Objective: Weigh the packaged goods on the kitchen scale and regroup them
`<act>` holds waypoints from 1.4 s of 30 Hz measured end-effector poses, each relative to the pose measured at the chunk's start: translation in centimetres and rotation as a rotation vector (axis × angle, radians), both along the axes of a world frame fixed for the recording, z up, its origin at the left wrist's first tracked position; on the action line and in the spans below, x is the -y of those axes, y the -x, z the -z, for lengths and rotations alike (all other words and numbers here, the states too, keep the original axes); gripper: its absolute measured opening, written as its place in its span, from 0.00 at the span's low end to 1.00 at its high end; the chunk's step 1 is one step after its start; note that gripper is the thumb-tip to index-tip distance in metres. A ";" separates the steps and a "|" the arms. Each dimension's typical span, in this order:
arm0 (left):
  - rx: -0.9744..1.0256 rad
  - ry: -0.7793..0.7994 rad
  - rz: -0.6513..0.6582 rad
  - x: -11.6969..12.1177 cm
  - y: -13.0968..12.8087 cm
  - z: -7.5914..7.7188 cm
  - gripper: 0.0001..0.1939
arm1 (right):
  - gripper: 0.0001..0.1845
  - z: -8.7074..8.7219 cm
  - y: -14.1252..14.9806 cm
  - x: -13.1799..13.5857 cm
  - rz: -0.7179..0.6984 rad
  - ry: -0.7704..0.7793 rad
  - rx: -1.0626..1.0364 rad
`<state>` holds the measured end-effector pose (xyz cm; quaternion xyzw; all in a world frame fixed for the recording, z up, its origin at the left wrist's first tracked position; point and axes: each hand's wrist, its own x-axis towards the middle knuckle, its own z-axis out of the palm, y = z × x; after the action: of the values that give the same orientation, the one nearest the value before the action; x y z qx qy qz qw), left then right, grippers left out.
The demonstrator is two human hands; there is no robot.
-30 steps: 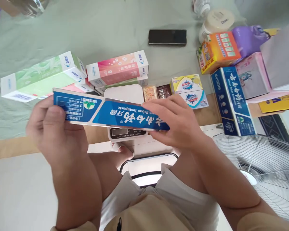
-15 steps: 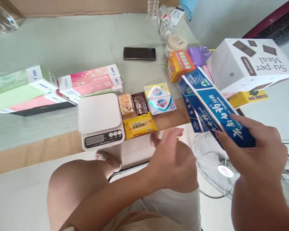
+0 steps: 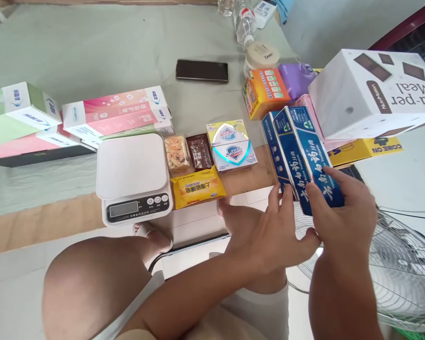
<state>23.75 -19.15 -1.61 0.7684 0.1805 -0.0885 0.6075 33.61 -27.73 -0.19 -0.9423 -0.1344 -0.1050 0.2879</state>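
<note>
My right hand (image 3: 343,222) is closed around the near end of a blue toothpaste box (image 3: 317,156), thumb on its left side and fingers on its right. Two printed faces of this box show. Directly left of it lies another dark blue box (image 3: 276,148), partly covered. My left hand (image 3: 278,231) has its fingers apart, and their tips are at the near end of that dark blue box; whether they touch it I cannot tell. The left thumb points toward my right hand.
A white kitchen scale (image 3: 132,170), a yellow soap packet (image 3: 198,188) and a Safeguard box (image 3: 231,146) line the table's near edge. Pink boxes (image 3: 116,111) lie left, a phone (image 3: 201,71) farther back. A white carton (image 3: 371,94) stands right, above a floor fan (image 3: 400,264).
My right hand has brought the toothpaste box left and down beside the dark blue box, turning it more upright in view. My left hand has moved right toward the boxes.
</note>
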 end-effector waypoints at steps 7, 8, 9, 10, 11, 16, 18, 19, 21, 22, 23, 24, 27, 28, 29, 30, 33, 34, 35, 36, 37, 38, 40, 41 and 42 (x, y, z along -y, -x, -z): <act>0.086 -0.199 0.119 0.4 0.1 1.4 0.55 | 0.45 3.2 1.0 2.9 -0.122 -0.515 -0.192; 0.106 -0.228 0.126 0.5 0.3 1.5 0.52 | 0.48 3.9 1.2 3.4 -0.129 -0.582 -0.252; 0.133 -0.254 0.126 0.6 0.4 1.5 0.50 | 0.50 4.5 1.3 3.9 -0.140 -0.622 -0.301; 0.165 -0.275 0.121 0.7 0.5 1.7 0.48 | 0.51 5.1 1.4 4.2 -0.153 -0.641 -0.338; 0.195 -0.289 0.121 0.7 0.5 1.8 0.48 | 0.52 5.5 1.5 4.4 -0.162 -0.651 -0.360; 0.216 -0.273 0.124 0.8 0.2 2.1 0.50 | 0.60 6.1 1.6 3.9 -0.175 -0.669 -0.377; 0.203 -0.249 0.133 0.5 0.0 2.0 0.51 | 0.63 6.2 1.4 3.6 -0.199 -0.663 -0.377; 0.204 -0.239 0.134 0.5 -0.1 2.0 0.51 | 0.65 6.3 1.3 3.5 -0.215 -0.653 -0.372; 0.219 -0.219 0.125 0.3 -0.1 2.0 0.52 | 0.67 6.6 1.0 3.4 -0.247 -0.632 -0.358; 0.226 -0.210 0.115 0.3 -0.1 2.0 0.52 | 0.67 6.8 0.8 3.4 -0.262 -0.622 -0.349; 0.230 -0.202 0.105 0.3 -0.1 2.1 0.52 | 0.66 6.9 0.7 3.3 -0.272 -0.615 -0.340; 0.228 -0.195 0.097 0.3 -0.1 2.1 0.52 | 0.65 7.0 0.6 3.3 -0.277 -0.610 -0.331; 0.218 -0.181 0.089 0.3 -0.1 2.2 0.52 | 0.62 7.0 0.4 2.8 -0.263 -0.599 -0.323; 0.218 -0.179 0.090 0.2 -0.1 2.2 0.52 | 0.62 6.9 0.3 2.6 -0.254 -0.592 -0.321; 0.217 -0.178 0.092 0.2 -0.1 2.2 0.52 | 0.62 6.8 0.3 2.4 -0.249 -0.587 -0.321; 0.216 -0.181 0.094 0.2 -0.1 2.1 0.52 | 0.61 6.7 0.2 2.2 -0.250 -0.584 -0.317; 0.214 -0.193 0.096 0.2 -0.1 2.1 0.50 | 0.58 6.5 0.1 1.8 -0.270 -0.602 -0.296; 0.214 -0.194 0.094 0.2 -0.1 2.1 0.50 | 0.57 6.5 0.0 1.7 -0.278 -0.613 -0.287; 0.213 -0.193 0.090 0.2 -0.2 2.1 0.49 | 0.56 6.5 -0.1 1.7 -0.288 -0.624 -0.275; 0.213 -0.191 0.085 0.3 -0.2 2.2 0.49 | 0.54 6.6 -0.1 1.7 -0.297 -0.630 -0.263; 0.214 -0.188 0.078 0.4 -0.2 2.2 0.49 | 0.53 6.7 -0.2 1.7 -0.306 -0.633 -0.256; 0.216 -0.187 0.072 0.4 -0.3 2.3 0.49 | 0.53 6.7 -0.2 1.7 -0.314 -0.634 -0.254; 0.226 -0.193 0.065 0.6 -0.3 2.4 0.50 | 0.52 6.8 -0.3 1.8 -0.324 -0.629 -0.257; 0.231 -0.198 0.062 0.6 -0.3 2.5 0.50 | 0.51 6.8 -0.3 1.8 -0.326 -0.627 -0.258; 0.234 -0.202 0.061 0.6 -0.3 2.5 0.49 | 0.51 6.8 -0.3 1.8 -0.329 -0.628 -0.258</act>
<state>24.03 -19.80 -4.10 0.8358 0.0930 0.0018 0.5411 33.89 -29.48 -7.00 -0.7795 -0.2078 0.0261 0.5903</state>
